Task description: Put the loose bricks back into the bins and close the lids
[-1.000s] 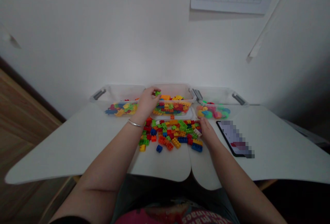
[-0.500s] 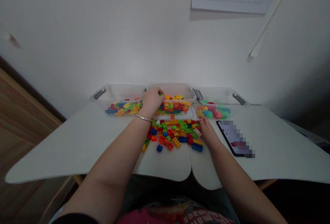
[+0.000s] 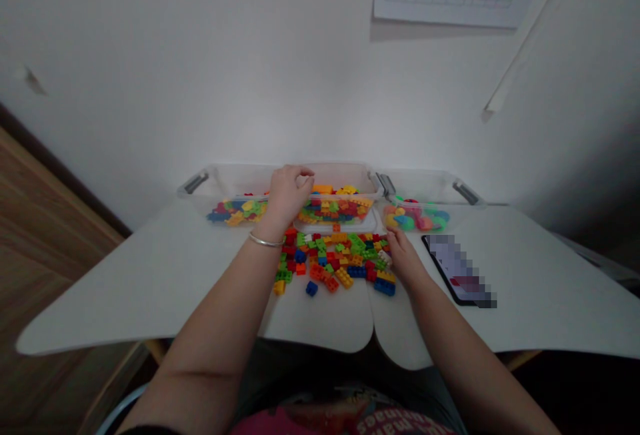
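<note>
My left hand point(image 3: 291, 191), with a silver bangle at the wrist, hovers over the front left of the middle clear plastic bin point(image 3: 345, 175). Its thumb and forefinger are curved apart, and I see nothing between them. Colourful toy bricks point(image 3: 335, 211) fill the bottom of that bin. A spread of loose building bricks point(image 3: 343, 258) in red, green, orange, yellow and blue lies on the table in front. At the right edge of this pile rests my right hand point(image 3: 404, 256), fingers stretched forward beside the bricks; the fingertips are partly hard to make out.
A left clear bin point(image 3: 220, 178) holds yellow, blue and green pieces. The right clear bin point(image 3: 425, 185) holds rounder coloured pieces. A phone point(image 3: 457, 271) lies right of my right hand on the white table point(image 3: 525, 288). A wall stands close behind the bins.
The green brick in my left hand's fingers has been let go, and the fingers have opened. That hand has shifted slightly left. My right hand stays beside the pile.
</note>
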### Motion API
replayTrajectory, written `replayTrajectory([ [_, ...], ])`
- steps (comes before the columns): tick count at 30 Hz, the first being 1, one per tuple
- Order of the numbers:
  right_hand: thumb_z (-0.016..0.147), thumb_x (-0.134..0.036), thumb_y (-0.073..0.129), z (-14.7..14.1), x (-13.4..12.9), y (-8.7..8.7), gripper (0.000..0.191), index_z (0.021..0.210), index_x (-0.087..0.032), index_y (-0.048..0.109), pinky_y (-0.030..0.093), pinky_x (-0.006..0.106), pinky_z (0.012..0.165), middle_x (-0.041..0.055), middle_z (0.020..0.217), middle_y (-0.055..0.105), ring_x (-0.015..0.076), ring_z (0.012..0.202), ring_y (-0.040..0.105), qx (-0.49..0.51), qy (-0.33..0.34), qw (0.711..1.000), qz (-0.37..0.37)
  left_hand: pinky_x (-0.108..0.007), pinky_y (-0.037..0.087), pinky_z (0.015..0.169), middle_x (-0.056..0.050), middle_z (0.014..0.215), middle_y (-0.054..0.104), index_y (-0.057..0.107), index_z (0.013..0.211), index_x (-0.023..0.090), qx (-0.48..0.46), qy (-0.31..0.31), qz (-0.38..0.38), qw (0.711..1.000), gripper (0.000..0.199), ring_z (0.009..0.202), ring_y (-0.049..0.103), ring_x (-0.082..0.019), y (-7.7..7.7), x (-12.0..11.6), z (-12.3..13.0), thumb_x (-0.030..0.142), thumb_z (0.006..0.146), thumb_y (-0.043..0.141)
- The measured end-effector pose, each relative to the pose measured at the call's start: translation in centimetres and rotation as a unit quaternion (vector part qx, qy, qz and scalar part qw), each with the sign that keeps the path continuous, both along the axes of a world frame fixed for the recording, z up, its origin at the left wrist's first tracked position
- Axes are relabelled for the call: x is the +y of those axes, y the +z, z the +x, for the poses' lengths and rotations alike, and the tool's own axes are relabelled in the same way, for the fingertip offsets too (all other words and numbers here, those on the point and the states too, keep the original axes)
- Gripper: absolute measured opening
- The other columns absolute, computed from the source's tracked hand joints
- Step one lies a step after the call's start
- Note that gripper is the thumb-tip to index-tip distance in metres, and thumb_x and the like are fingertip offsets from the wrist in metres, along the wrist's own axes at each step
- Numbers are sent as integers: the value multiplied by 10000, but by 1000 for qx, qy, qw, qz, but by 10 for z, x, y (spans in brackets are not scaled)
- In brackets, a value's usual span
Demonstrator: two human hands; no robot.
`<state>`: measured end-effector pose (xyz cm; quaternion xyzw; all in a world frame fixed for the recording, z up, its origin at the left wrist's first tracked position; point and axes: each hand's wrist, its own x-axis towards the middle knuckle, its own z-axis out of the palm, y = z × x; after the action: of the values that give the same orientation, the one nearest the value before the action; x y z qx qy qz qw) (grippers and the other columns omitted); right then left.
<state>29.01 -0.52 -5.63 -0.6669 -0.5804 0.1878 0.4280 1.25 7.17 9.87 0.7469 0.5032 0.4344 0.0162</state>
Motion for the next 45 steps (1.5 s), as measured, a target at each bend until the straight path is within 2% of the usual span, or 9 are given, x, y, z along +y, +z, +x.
replayTrajectory([
  [3,934,-522,319,-2,-1,3,610,1314,-114,567,441,409,1028,198,1292,638,278,1222,581,18,-20,1000,-14,-380,497,919,-67,989,708,690,979,175,-51,-6,-9,999,214,953,632,-222,1,-16,-13,286,817,605],
  [7,923,-510,371,-2,-2,4,580,1293,-123,592,447,402,1014,184,1250,665,278,1185,599,25,-16,1000,-8,-312,517,725,-27,860,659,650,987,178,-70,-41,-115,990,237,778,619,-181,-5,-42,-31,339,822,596],
  [11,925,-505,378,-1,-2,3,571,1291,-128,599,458,403,977,164,1098,716,282,1094,638,31,-14,999,-20,-343,511,775,-49,879,677,689,878,187,71,-73,-158,982,171,828,628,-212,-17,-64,-44,324,795,629],
  [15,927,-495,354,-2,-3,6,596,1317,-102,577,451,405,969,164,1043,718,289,1064,640,26,-10,999,-34,-337,506,788,-54,895,714,736,865,217,226,-105,-235,940,142,848,651,-230,-34,-73,-49,259,738,687],
  [24,931,-481,357,-4,-6,11,588,1333,-102,556,444,381,963,136,1023,718,270,1078,625,27,-7,999,-42,-301,507,786,-63,976,740,759,997,228,283,-120,-272,912,291,878,676,-217,-61,-68,-50,151,730,670],
  [30,937,-455,362,-4,-6,10,571,1339,-99,557,443,386,965,132,990,722,272,1070,634,21,4,999,-32,-306,512,730,-61,891,739,757,911,245,271,-104,-220,931,221,790,674,-212,-66,-68,-48,158,741,646],
  [37,929,-479,387,-5,-6,10,578,1355,-127,557,443,383,989,114,1011,729,265,1104,636,37,-4,999,-27,-351,546,787,-60,959,755,756,978,273,194,-98,-167,962,236,844,696,-240,-52,-72,-43,215,774,653],
  [41,930,-479,373,-6,-6,13,602,1366,-104,549,432,404,1008,145,1086,717,280,1145,613,25,-1,999,-38,-409,533,925,-83,1080,736,724,1086,255,133,-127,-35,982,265,1021,670,-254,-42,-77,-43,258,843,620],
  [45,937,-469,367,-6,-6,13,600,1372,-100,555,422,418,1022,164,1131,713,288,1161,604,10,-1,999,-38,-399,527,950,-79,1072,731,691,1118,242,39,-116,129,984,254,1019,668,-223,-38,-80,-40,281,891,585],
])
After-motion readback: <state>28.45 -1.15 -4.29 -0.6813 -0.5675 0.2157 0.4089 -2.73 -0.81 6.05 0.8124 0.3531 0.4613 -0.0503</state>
